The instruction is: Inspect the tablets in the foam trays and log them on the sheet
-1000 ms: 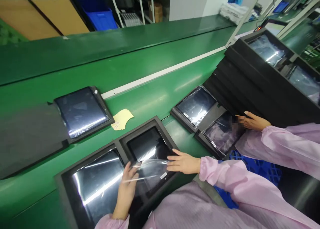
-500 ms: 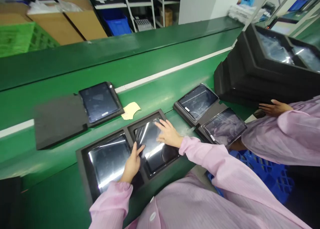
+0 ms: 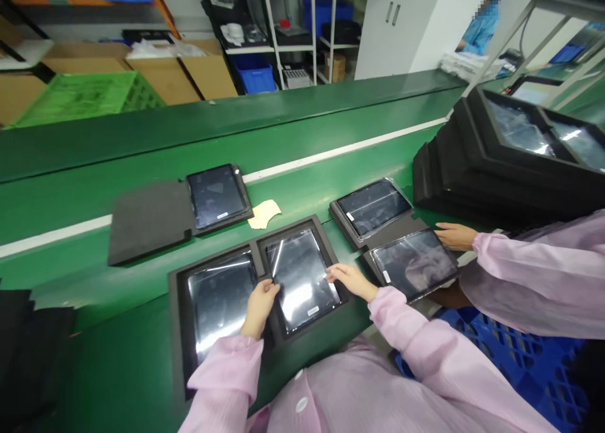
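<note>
In the head view a black foam tray (image 3: 176, 332) with two compartments lies on the bench before me. Its right compartment has a film-covered tablet (image 3: 302, 275) with a small white label near its lower edge. My left hand (image 3: 259, 304) has its fingers curled together at this tablet's left edge. At the right edge, my right hand (image 3: 350, 278) pinches with thumb and fingertips. A second glossy tablet (image 3: 222, 300) fills the left compartment, partly behind my left hand and forearm.
A tablet on foam (image 3: 217, 196) lies beyond the tray, beside a yellow paper piece (image 3: 265, 213). To the right are two more tablets (image 3: 375, 207) on foam, a tall stack of black trays (image 3: 472, 168), and a co-worker's hand (image 3: 456, 236). Dark foam pieces (image 3: 33, 351) stand at left.
My right hand has moved off the tablet's face to its right edge. My left fingers have curled in at the left edge. The co-worker's hand has shifted from the stack toward the nearer tablet.
</note>
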A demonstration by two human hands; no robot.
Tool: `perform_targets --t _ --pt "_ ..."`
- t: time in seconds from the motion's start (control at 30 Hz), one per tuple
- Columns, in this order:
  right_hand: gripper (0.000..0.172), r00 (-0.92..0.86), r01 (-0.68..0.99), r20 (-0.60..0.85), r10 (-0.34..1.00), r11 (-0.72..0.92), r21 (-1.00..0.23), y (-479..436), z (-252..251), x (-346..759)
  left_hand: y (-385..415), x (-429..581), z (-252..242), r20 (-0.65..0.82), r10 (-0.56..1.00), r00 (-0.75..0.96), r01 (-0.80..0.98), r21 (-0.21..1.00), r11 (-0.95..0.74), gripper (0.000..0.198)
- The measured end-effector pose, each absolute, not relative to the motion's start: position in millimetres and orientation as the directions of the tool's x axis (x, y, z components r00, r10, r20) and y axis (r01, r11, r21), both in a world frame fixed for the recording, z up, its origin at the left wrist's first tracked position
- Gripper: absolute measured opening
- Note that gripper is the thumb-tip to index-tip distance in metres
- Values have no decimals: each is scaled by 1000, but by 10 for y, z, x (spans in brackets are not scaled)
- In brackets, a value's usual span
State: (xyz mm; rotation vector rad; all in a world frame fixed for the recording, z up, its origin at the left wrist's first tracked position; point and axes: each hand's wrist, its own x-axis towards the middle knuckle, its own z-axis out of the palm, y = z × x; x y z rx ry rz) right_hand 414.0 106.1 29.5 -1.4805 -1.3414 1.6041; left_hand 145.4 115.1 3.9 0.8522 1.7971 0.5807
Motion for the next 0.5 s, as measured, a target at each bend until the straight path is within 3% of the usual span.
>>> perform_targets --t 0.13,0.3,0.4,0.5 --pt "40 -110 212 -369 923 -341 -916 849 187 4070 1364 1667 95 -648 711 -275 240 669 703 24" --pt "41 -25 301 -364 931 -340 -891 829 165 4091 1295 2061 284 -557 751 -354 12 800 600 16" --pt "51 29 416 -355 935 -334 -846 909 239 4101 1074 2183 426 -498 800 -335 -171 867 468 29" --pt "57 20 498 -365 931 -326 -803 987 343 3921 839 1948 547 -495 816 -300 -311 859 406 53"
